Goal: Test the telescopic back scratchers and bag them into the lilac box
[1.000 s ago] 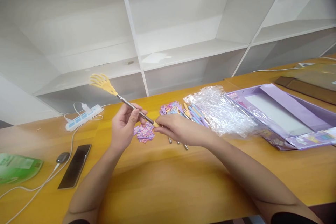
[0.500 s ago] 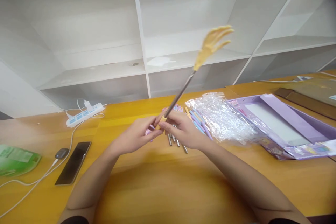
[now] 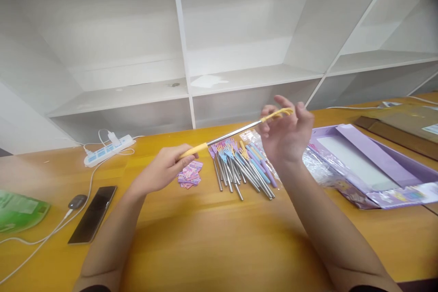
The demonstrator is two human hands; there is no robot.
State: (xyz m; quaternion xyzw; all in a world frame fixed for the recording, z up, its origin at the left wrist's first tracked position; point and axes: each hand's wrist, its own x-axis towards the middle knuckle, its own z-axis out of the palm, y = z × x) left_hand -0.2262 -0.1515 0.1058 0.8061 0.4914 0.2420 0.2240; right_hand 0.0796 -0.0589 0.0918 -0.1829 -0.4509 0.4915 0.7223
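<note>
My left hand (image 3: 167,169) is closed around the yellow handle of a telescopic back scratcher (image 3: 236,133). Its silver shaft slants up to the right and ends in a yellow claw. Right behind that claw, my right hand (image 3: 285,134) is raised, palm showing and fingers apart; whether it touches the claw I cannot tell. Below the shaft lies a pile of back scratcher rods (image 3: 236,169) with pink, blue, purple and orange claws. Beside them are loose coloured handles (image 3: 262,164). Small pink printed cards (image 3: 190,175) lie stacked near my left hand.
Clear plastic bags (image 3: 316,169) and an open purple box (image 3: 376,191) are on the right, with a cardboard piece (image 3: 404,123) behind. On the left are a power strip (image 3: 109,150), cables, a phone (image 3: 92,214) and a green packet (image 3: 22,212). White shelving (image 3: 186,54) stands behind.
My right hand has left the handle and moved up and right to the claw, with its fingers opened. The back scratcher has tipped lower to the right, still in my left hand.
</note>
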